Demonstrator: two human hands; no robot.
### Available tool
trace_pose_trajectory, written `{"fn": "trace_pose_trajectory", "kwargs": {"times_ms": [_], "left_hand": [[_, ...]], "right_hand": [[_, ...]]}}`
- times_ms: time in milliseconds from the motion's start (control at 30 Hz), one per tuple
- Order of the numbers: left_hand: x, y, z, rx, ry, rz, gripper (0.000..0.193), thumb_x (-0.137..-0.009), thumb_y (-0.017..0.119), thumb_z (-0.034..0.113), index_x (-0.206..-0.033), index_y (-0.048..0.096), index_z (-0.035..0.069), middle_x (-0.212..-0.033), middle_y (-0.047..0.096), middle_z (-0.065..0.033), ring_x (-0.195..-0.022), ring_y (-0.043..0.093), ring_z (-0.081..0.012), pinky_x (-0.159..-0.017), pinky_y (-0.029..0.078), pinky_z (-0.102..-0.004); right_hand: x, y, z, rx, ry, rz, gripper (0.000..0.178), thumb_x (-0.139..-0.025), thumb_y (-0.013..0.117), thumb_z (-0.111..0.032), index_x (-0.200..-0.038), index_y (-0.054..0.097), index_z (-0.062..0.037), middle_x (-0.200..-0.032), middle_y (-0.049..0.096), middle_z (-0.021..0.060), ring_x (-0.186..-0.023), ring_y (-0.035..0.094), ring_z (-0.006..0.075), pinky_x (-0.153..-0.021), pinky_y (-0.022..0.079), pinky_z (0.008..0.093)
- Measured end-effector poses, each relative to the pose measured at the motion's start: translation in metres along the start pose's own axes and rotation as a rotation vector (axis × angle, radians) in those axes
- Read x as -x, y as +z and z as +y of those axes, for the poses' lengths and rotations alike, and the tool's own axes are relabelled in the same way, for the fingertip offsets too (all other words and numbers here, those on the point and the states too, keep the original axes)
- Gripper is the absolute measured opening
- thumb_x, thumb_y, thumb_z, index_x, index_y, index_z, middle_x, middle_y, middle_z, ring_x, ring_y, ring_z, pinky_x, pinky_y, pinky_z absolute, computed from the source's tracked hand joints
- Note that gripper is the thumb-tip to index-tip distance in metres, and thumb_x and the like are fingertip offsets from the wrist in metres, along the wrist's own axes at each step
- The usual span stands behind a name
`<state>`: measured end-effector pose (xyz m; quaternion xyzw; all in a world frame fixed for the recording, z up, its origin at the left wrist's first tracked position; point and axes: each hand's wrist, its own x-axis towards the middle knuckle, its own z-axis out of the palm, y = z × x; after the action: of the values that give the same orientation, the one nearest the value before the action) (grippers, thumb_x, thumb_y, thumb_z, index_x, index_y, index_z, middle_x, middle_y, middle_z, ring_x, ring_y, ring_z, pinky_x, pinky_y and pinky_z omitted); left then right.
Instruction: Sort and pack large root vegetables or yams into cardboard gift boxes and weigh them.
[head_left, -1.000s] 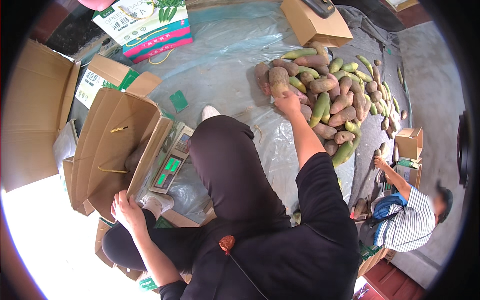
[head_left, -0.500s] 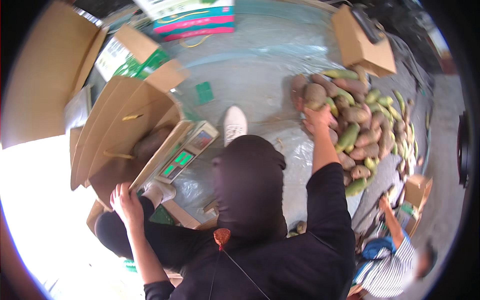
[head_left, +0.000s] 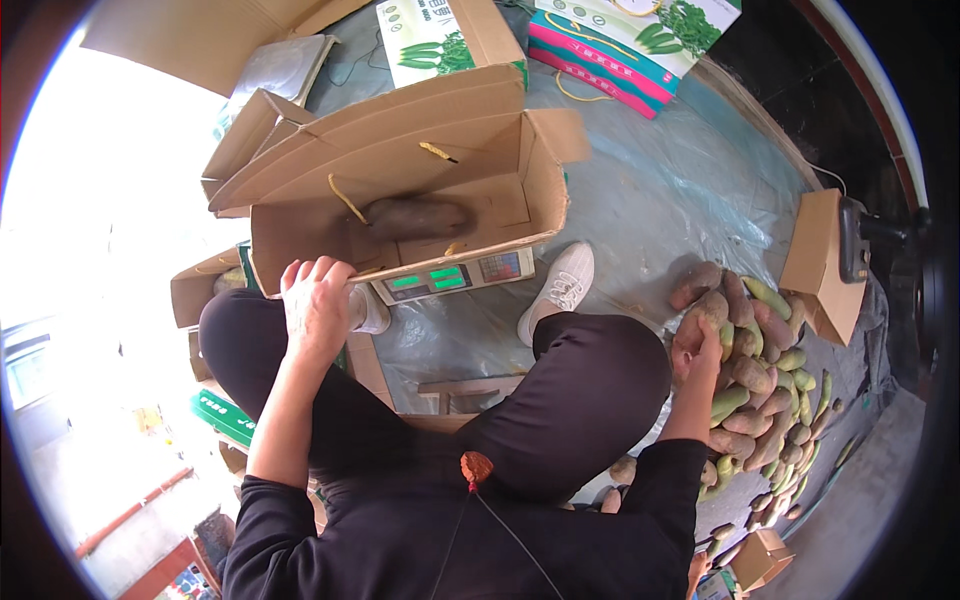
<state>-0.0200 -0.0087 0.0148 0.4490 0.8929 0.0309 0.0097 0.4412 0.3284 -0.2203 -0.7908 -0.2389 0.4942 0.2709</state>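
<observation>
My left hand (head_left: 318, 305) is closed over the near left rim of an open cardboard box (head_left: 505, 165), fingers bent over the edge. Inside lies one long, dark brown root vegetable (head_left: 415, 217); yellow cord handles hang in the box. The box stands on a digital scale (head_left: 440, 278), whose green-lit display faces me. To my right, my right hand (head_left: 704, 352) is wrapped around a thick reddish-brown root vegetable (head_left: 699, 318) at the near left of a heap. This heap (head_left: 757, 375) mixes brown roots with long green ones.
Printed boxes (head_left: 430, 45) and a pink-and-teal carton (head_left: 600, 75) stand at the back. A plain cardboard box (head_left: 825, 265) is beyond the heap. Plastic sheeting (head_left: 630, 200) covers the floor. My knees and white shoes (head_left: 560, 290) lie between box and heap.
My view has swung, so the box now shows more from above. My right hand has closed on the reddish-brown root at the heap's edge; my left hand stays on the box rim.
</observation>
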Motion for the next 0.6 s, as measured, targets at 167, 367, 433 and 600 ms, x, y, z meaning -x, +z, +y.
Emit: {"fn": "trace_pose_trajectory", "kwargs": {"times_ms": [167, 367, 433, 600], "left_hand": [[-0.003, 0.004, 0.001, 0.033, 0.048, 0.013, 0.013, -0.074, 0.057, 0.005, -0.086, 0.063, 0.008, -0.085, 0.058, -0.0067, -0.091, 0.055, -0.0267, -0.097, 0.035, -0.0447], [0.0, 0.006, -0.003, 0.007, 0.069, 0.014, 0.015, -0.072, 0.06, 0.006, -0.086, 0.062, 0.009, -0.084, 0.057, -0.0067, -0.09, 0.056, -0.0268, -0.095, 0.036, -0.0448], [0.001, 0.006, -0.005, 0.008, 0.067, 0.022, 0.014, -0.072, 0.059, 0.006, -0.085, 0.062, 0.009, -0.083, 0.057, -0.0066, -0.09, 0.056, -0.0267, -0.095, 0.036, -0.0448], [0.003, 0.006, -0.007, 0.036, 0.074, 0.049, 0.015, -0.072, 0.056, 0.004, -0.085, 0.062, 0.01, -0.083, 0.058, -0.0058, -0.087, 0.056, -0.026, -0.094, 0.037, -0.045]], "right_hand": [[0.028, -0.02, -0.009, -0.135, 0.004, -0.351, 0.064, -0.073, 0.073, -0.019, -0.128, 0.043, -0.0065, -0.12, 0.05, 0.01, -0.107, 0.051, 0.0245, -0.083, 0.047, 0.0413], [0.149, 0.003, -0.091, -0.014, -0.41, -0.616, 0.08, -0.065, 0.074, -0.015, -0.133, 0.033, -0.0055, -0.116, 0.053, 0.0151, -0.106, 0.053, 0.0267, -0.092, 0.042, 0.0398], [0.191, 0.013, -0.128, 0.056, -0.517, -0.705, 0.083, -0.063, 0.074, -0.015, -0.134, 0.033, -0.0035, -0.116, 0.053, 0.0141, -0.108, 0.052, 0.0258, -0.095, 0.039, 0.0364], [0.301, 0.049, -0.199, 0.217, -0.768, -0.92, 0.081, -0.06, 0.075, -0.014, -0.13, 0.036, -0.0038, -0.11, 0.055, 0.0148, -0.105, 0.054, 0.0252, -0.091, 0.042, 0.0356]]}}
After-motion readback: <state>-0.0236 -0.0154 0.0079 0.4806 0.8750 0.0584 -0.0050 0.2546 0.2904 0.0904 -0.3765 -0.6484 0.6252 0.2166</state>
